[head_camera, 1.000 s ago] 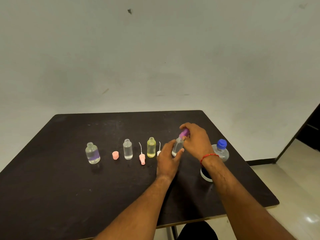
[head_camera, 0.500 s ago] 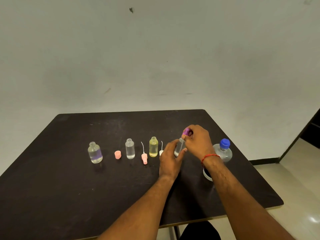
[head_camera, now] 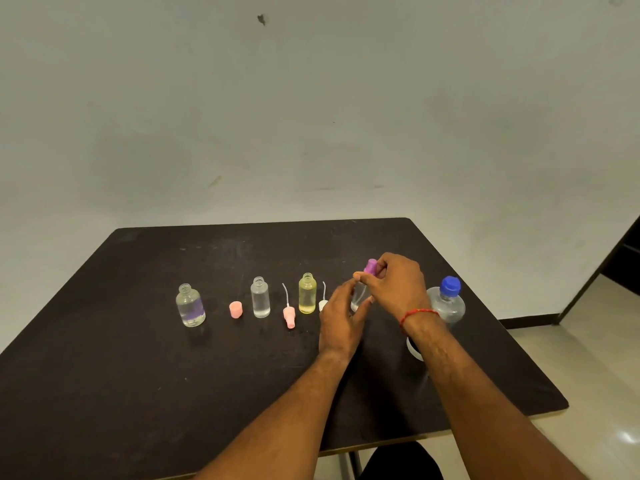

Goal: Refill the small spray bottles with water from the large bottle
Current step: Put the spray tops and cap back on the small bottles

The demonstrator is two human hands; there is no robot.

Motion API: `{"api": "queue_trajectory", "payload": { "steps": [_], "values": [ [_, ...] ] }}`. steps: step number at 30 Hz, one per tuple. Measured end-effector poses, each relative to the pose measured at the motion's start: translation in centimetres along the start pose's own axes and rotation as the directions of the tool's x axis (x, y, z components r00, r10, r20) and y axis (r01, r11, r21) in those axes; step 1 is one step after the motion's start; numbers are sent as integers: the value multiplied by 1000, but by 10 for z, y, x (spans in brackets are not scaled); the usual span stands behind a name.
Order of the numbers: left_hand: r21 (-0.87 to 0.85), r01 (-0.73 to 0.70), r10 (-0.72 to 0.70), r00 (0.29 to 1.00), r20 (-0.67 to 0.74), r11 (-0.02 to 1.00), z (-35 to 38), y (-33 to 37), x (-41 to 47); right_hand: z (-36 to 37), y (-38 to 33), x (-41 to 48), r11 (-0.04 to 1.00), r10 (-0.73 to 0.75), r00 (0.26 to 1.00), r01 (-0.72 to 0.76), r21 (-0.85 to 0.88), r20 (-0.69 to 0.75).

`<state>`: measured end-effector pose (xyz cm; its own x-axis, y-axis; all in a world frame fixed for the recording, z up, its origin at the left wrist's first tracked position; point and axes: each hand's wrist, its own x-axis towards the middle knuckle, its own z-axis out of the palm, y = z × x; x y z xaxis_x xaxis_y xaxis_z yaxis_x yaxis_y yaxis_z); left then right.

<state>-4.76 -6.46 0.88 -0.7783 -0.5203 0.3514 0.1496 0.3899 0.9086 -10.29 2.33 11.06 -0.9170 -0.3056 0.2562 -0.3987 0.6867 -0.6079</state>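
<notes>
Bench (head_camera: 138,375): large bottle (head_camera: 448,306) capped, right of my hands. Left of it, three small bottles (head_camera: 259,297) open with liquid inside; fill levels unclear. My left grip (head_camera: 341,320) wraps the fourth bottle (head_camera: 358,296); right grip (head_camera: 394,282) pinches its purple spray top (head_camera: 370,267). Judging: last top coming off, pouring not started.

Both forearms are bare, no sleeves in sight. A thin red thread band (head_camera: 417,312) circles the right wrist. Dark clothing (head_camera: 401,460) shows below the tabletop's near edge.
</notes>
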Motion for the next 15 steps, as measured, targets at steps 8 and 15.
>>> {"api": "queue_trajectory", "payload": {
  "steps": [8, 15],
  "values": [
    [-51, 11, -11, 1000, 1, 999, 1, 1, -1, 1, 3, -3, 956, -42, 999, 45, 288, -15],
    [-47, 18, -18, 1000, -4, 999, 1, 1, 0, 9, 6, -5, 940, 13, 996, 18, 341, -89]
  ]
}}
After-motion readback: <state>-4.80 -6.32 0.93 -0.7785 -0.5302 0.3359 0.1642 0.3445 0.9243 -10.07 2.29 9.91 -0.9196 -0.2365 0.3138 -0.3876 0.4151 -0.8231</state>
